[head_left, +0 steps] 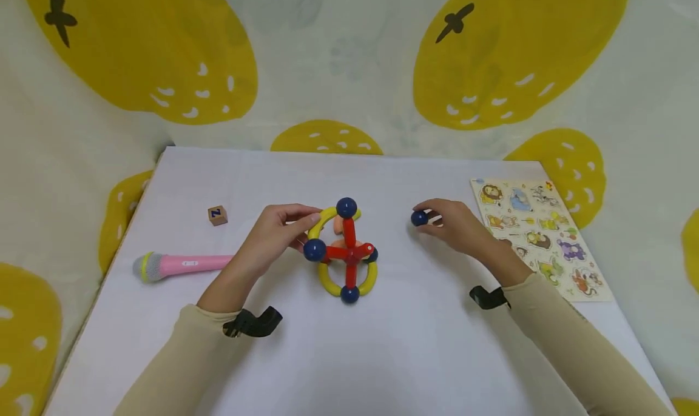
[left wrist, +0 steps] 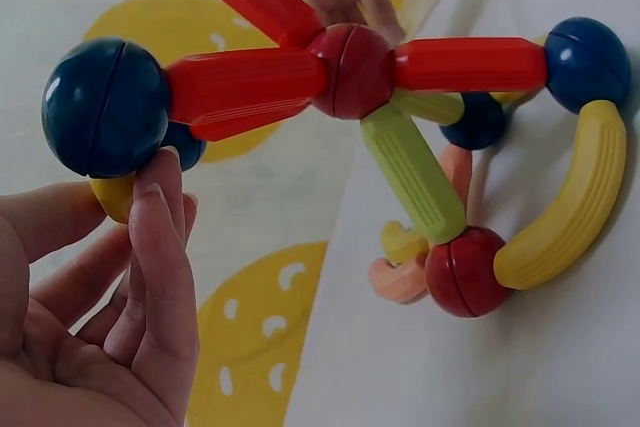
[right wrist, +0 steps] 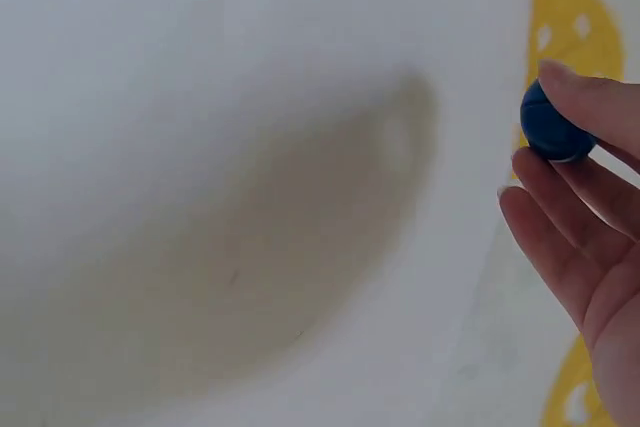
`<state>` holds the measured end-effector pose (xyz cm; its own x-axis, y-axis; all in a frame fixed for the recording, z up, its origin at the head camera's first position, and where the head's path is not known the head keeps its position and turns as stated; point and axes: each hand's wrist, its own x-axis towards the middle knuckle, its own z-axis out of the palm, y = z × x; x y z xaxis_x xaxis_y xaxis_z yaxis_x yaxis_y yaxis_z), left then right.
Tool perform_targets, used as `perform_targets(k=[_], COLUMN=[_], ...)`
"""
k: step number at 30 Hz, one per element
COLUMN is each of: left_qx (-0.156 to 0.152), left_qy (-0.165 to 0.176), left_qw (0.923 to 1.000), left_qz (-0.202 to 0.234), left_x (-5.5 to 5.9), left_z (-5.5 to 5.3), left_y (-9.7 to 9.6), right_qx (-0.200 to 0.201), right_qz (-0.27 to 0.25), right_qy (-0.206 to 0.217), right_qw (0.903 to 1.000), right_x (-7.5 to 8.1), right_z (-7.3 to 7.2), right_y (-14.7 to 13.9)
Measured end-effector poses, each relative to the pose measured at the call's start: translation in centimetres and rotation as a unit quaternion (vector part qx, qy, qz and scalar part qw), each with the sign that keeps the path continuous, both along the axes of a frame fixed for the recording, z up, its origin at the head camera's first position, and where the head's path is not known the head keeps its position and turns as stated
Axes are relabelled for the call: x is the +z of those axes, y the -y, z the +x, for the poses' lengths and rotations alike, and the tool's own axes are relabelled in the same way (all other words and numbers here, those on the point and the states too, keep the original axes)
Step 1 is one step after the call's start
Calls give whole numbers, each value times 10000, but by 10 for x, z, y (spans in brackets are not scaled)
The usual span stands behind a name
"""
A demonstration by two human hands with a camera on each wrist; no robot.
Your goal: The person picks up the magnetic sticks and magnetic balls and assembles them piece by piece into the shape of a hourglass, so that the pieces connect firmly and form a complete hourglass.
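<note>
Between the thumb and fingers of my left hand (head_left: pixel 267 240) is a yellow curved rod (head_left: pixel 326 218), part of a magnetic stick-and-ball structure (head_left: pixel 351 227). Red rods spread from its red center ball (left wrist: pixel 352 71) toward blue balls (head_left: pixel 346 207). Lower down, a green rod (left wrist: pixel 415 177) runs to another red ball (left wrist: pixel 466 272), joined by a yellow curved rod (left wrist: pixel 572 202). Off to the right, my right hand (head_left: pixel 455 225) pinches a loose blue ball (right wrist: pixel 552 127) above the table, apart from the structure.
A pink toy microphone (head_left: pixel 191 264) lies left of my left hand, with a small wooden letter block (head_left: pixel 217 215) behind it. An animal puzzle board (head_left: pixel 537 240) lies at the right, partly under my right forearm. Peach pieces (left wrist: pixel 397 280) show behind the structure on the white table (head_left: pixel 415 355).
</note>
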<state>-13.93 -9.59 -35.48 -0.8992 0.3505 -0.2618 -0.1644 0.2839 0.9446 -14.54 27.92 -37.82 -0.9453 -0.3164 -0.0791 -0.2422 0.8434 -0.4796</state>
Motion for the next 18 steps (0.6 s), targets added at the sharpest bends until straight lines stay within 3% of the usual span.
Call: perform_targets(k=[3,10,14,18], left_qx=[15,56,76,48], left_qy=[-19,-1,-6,-82], left_qw=[10000,10000,10000,9999], left_qz=[-51,-28,9,79], left_x=[2,0,-1,0], left_z=[1,2,2,3], left_y=[-1,-1,0,1], right_qx=[421,996,1228,1428], right_qz=[-382,-666,-738,-750], right_qy=[-212,-755,-901,-860], right_qw=[9982,9899,9856,9832], right_x=[23,72,86,88], right_z=[23,52,62,69], right_y=[23,62,77,85])
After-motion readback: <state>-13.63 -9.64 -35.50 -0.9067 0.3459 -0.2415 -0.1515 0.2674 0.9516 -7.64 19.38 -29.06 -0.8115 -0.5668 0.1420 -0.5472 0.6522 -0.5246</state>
